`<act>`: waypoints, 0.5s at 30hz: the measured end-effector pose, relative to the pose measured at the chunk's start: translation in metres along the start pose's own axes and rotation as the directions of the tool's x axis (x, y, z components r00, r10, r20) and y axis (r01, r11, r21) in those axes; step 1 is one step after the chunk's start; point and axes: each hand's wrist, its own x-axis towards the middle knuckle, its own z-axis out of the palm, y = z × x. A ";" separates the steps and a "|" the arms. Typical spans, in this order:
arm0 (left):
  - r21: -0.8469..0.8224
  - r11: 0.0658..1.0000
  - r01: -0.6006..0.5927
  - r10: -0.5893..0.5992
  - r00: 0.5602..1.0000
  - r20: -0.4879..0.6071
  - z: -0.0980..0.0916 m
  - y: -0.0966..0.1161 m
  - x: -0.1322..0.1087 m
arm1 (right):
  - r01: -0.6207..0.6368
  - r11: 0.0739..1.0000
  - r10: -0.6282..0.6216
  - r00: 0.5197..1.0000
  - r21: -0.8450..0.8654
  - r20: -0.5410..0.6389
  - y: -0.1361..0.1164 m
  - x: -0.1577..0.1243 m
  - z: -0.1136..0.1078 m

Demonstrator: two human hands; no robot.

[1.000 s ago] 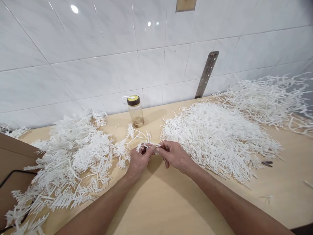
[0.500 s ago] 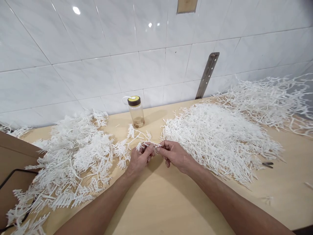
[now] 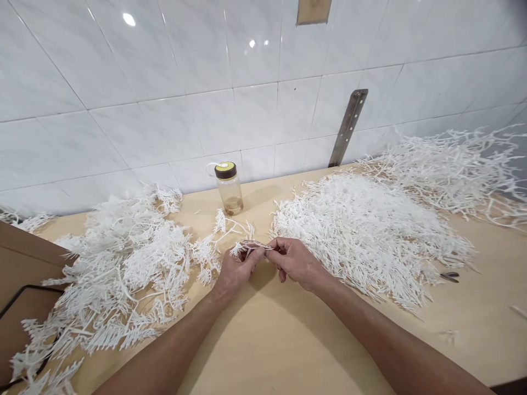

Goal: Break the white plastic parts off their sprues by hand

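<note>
- Forearms cross the pale wooden bench (image 3: 267, 340) from the bottom edge of the frame towards its centre.
- At centre frame, the left hand (image 3: 236, 269) and right hand (image 3: 294, 260) are close together, fingertips of both clamped on one white plastic sprig (image 3: 247, 248), held just above the bench.
- At lower left, a black cable (image 3: 24, 296) lies on a brown board (image 3: 20, 263).
- Left of the hands spreads a heap of branched white pieces (image 3: 123, 269); right of them is a heap of thin white pieces (image 3: 370, 230), with a small dark tool (image 3: 449, 276) at its right edge.
- Beyond the hands, a clear bottle (image 3: 229, 187) with a brown and yellow lid stands upright near the wall.
- At upper right, a looser white tangle (image 3: 453, 164) lies along the bench's far edge.
- Farthest back, a metal bracket (image 3: 348, 127) leans on the white tiled wall (image 3: 164, 82).
</note>
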 end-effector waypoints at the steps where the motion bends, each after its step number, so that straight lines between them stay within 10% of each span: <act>1: 0.022 0.999 -0.025 0.025 1.000 -0.012 0.001 0.000 0.000 | -0.008 0.999 0.008 1.000 -0.047 -0.005 -0.001 -0.001 -0.001; 15: 0.230 0.964 -0.132 0.152 0.986 -0.068 0.001 -0.003 -0.002 | -0.114 0.990 0.110 0.993 0.085 0.054 0.007 0.002 0.009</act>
